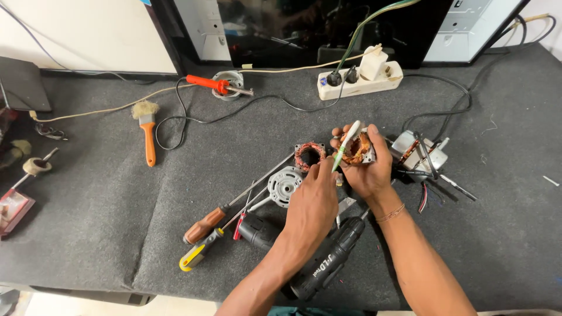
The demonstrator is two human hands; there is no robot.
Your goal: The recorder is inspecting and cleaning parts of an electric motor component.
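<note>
Head view, left to right: screwdrivers (234, 206) and a drill (328, 260) lie on the counter (88, 222). Left hand (313, 202) pinches a green-white brush (345, 146), its long axis tilted up-right, tip against the copper-wound stator (357, 149). Right hand (369, 167) has its fingers (336, 136) wrapped round that stator, held above the counter just beside a second stator (309, 155).

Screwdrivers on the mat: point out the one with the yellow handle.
It is the lower screwdriver, handle yellow and grey, nearest the table's front edge. The one beside it has a brown handle and a longer shaft.
</note>
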